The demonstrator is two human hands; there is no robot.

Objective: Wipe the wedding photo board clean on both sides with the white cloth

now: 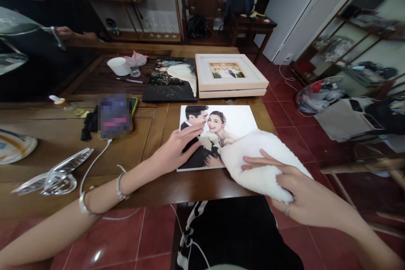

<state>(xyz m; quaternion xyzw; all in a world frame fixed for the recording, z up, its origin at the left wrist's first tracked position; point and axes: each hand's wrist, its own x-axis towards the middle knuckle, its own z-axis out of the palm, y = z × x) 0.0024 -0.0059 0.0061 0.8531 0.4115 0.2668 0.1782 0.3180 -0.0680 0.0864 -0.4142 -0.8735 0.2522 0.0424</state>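
Observation:
A glossy photo print (234, 120) of a couple lies flat near the front right of the wooden table (139, 139). My left hand (177, 147) rests flat on its left part, fingers stretched out, pinning it down. My right hand (294, 190) presses a white fluffy cloth (253, 156) onto the print's right lower part, fingers spread over the cloth. Both wrists show; the left one wears bracelets.
Behind the print lie a dark photo panel (172, 78) and a white-framed picture (229, 76). A white cup (118, 66), a pen (129, 80), a phone with cable (115, 116), a glass ornament (53, 175) and a plate (12, 145) sit on the left. Another person stands at the far left (68, 31).

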